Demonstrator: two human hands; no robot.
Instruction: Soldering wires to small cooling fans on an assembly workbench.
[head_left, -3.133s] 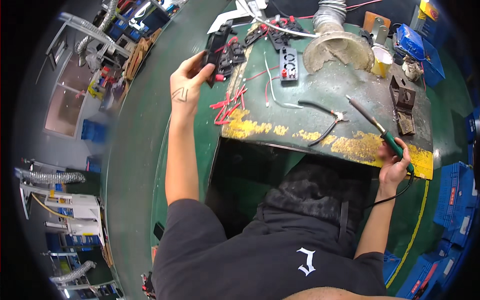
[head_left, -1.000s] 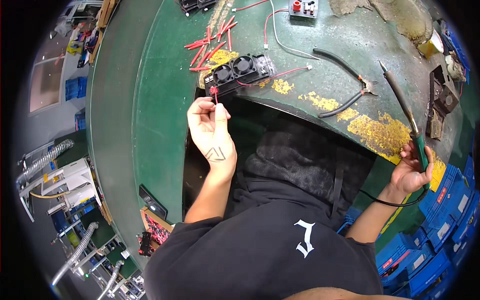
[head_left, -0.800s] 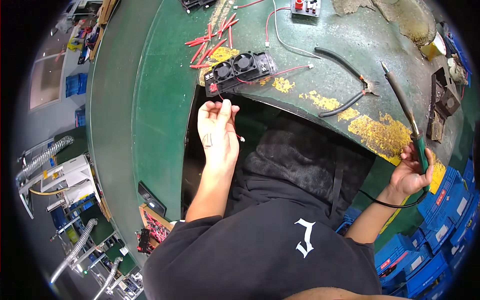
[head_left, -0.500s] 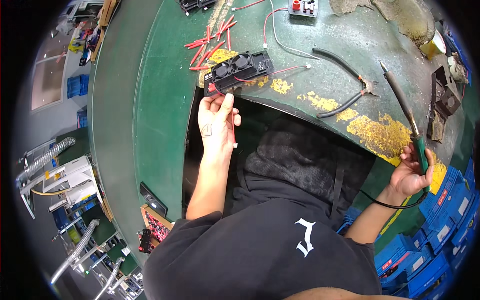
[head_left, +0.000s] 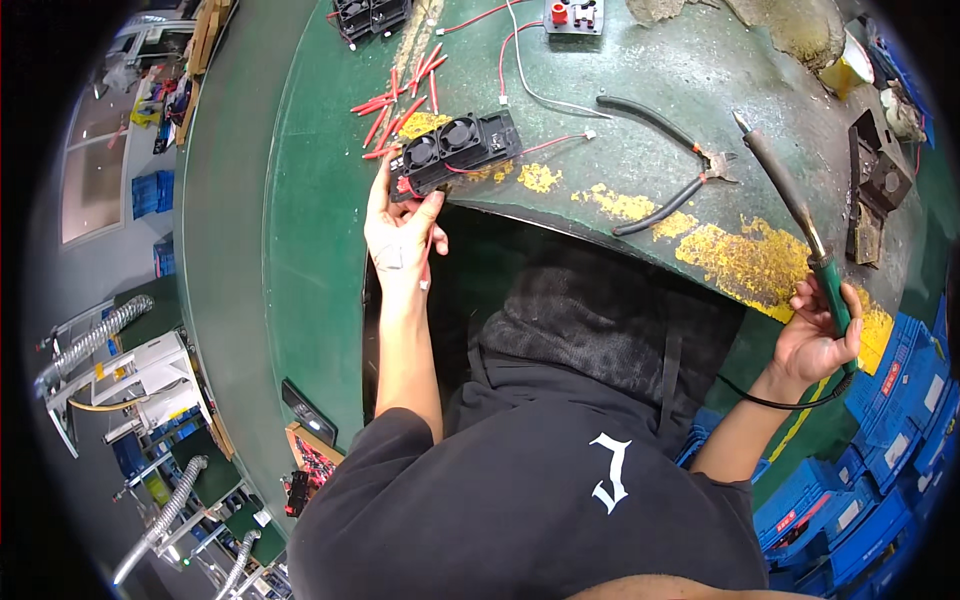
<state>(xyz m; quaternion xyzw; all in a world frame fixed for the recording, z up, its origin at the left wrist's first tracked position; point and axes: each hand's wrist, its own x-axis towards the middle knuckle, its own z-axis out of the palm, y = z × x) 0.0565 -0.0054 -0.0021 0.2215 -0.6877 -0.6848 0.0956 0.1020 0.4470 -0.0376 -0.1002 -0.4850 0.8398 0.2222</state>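
My left hand (head_left: pixel 405 225) grips the near left end of a black twin-fan unit (head_left: pixel 455 150) at the table's front edge. Two small round fans sit side by side on it, and thin red-and-black leads with white plugs trail from it. One lead hangs down past my left wrist. My right hand (head_left: pixel 815 335) is closed round the green handle of a soldering iron (head_left: pixel 829 290), whose tip points up and away over the table. Between the two hands lie diagonal cutters (head_left: pixel 712 165) with dark handles spread apart.
Several red sleeved pieces (head_left: pixel 400 100) lie beyond the fan unit. More black fans (head_left: pixel 370 15) and a small panel with a red connector (head_left: pixel 573 14) are farther back. A black metal bracket (head_left: pixel 880 180) stands at right, above blue bins (head_left: pixel 890 400). A phone-like black device (head_left: pixel 308 410) lies at left.
My left hand has shifted slightly left with the fan unit. The table's things appear moved left in view. My right hand still holds the soldering iron, a little lower and left.
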